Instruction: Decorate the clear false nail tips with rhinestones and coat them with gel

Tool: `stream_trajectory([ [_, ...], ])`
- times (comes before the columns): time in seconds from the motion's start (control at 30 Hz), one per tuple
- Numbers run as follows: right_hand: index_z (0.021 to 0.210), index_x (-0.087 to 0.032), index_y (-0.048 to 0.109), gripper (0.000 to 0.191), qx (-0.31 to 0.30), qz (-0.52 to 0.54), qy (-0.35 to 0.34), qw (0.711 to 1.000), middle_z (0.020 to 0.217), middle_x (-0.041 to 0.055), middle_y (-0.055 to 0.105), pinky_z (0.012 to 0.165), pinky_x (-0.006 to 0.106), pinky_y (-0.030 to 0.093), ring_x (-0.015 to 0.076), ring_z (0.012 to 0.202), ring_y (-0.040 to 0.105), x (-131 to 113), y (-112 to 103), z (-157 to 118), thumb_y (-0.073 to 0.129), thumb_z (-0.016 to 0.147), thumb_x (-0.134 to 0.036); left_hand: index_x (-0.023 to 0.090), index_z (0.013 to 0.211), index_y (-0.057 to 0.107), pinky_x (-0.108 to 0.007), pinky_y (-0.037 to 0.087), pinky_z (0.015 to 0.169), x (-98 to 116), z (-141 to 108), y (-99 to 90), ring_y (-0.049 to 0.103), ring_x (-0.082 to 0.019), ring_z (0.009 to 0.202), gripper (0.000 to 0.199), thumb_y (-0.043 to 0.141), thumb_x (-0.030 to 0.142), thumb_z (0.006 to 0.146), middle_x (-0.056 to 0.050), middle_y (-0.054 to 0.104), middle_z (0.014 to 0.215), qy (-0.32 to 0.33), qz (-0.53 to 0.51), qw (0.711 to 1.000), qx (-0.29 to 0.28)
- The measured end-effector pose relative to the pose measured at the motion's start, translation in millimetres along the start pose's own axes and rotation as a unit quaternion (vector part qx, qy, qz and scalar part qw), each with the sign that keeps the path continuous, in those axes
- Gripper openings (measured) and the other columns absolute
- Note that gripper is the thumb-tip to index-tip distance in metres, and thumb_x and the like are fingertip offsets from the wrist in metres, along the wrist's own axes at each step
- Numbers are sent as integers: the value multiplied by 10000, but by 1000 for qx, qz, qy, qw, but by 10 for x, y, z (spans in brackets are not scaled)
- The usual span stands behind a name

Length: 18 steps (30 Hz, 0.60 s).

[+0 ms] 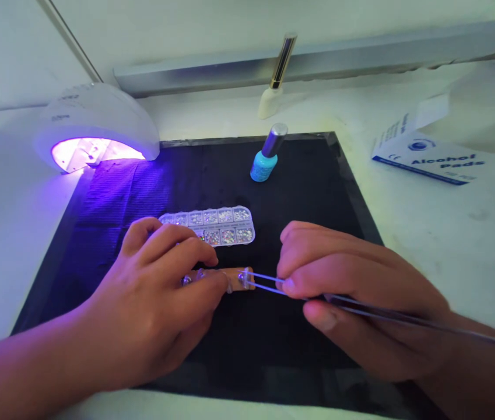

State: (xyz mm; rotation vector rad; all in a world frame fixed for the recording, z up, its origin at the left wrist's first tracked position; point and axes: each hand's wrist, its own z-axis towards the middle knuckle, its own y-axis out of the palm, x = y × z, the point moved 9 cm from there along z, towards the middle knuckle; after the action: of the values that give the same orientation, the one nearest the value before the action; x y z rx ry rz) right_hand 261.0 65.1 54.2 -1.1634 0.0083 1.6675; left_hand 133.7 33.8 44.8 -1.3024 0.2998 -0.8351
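Observation:
My left hand (164,291) is closed over a small tan strip (235,282), which looks wooden, and steadies it on the black mat. Shiny round pieces and clear bits sit along the strip; my fingers hide much of it. In my right hand (352,286) is a pair of metal tweezers (269,289). Their two tips are slightly apart and meet the strip's right end, at a small shiny piece. Whether the tips grip that piece I cannot tell. Just behind my left fingers lies a clear compartment case (230,224) of tiny rhinestones, partly covered by that hand.
A white nail lamp (111,116) glows purple at the back left. On the black mat (317,192) stands a turquoise nail polish bottle (263,166). Behind it is a white bottle (270,102) with a dark cap. An alcohol pads box (431,157) lies at the right.

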Motion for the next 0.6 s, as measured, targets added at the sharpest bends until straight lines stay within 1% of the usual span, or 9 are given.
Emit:
stream_trajectory([
  [0.13,928,-186,593,68,44,30,11,999,794,38,633,705,327,528,146,754,603,53,-73,-23,560,907,-130,265,1144,663,-483,353,821,-13,-22,-37,557,-256,943,289,572,141,899,-56,634,1033,-10,-15,1000,6],
  [0.27,896,-162,606,77,73,53,7,996,773,36,620,640,307,499,130,707,576,90,-102,-26,562,878,-102,220,1077,663,-466,362,803,1,-25,-92,534,-247,930,235,567,120,888,-63,606,1003,-3,-33,999,29],
  [0.37,880,-157,607,80,80,52,7,995,756,33,615,616,295,482,126,689,566,113,-101,-24,557,882,-95,208,1030,660,-468,361,807,16,-12,-76,532,-245,934,178,568,137,895,-62,603,1006,5,-23,999,28],
  [0.5,879,-154,606,88,78,46,6,996,747,34,614,614,295,477,126,686,560,118,-94,-19,550,882,-85,243,1149,647,-472,355,808,23,-1,-37,532,-253,947,276,564,146,905,-62,602,1014,8,-8,1000,20],
  [0.6,885,-157,604,97,77,43,3,996,747,32,614,608,296,472,124,681,556,105,-97,-15,543,886,-82,248,1134,657,-479,359,818,15,1,-23,535,-256,951,269,568,148,901,-65,607,1027,2,-6,1000,16],
])
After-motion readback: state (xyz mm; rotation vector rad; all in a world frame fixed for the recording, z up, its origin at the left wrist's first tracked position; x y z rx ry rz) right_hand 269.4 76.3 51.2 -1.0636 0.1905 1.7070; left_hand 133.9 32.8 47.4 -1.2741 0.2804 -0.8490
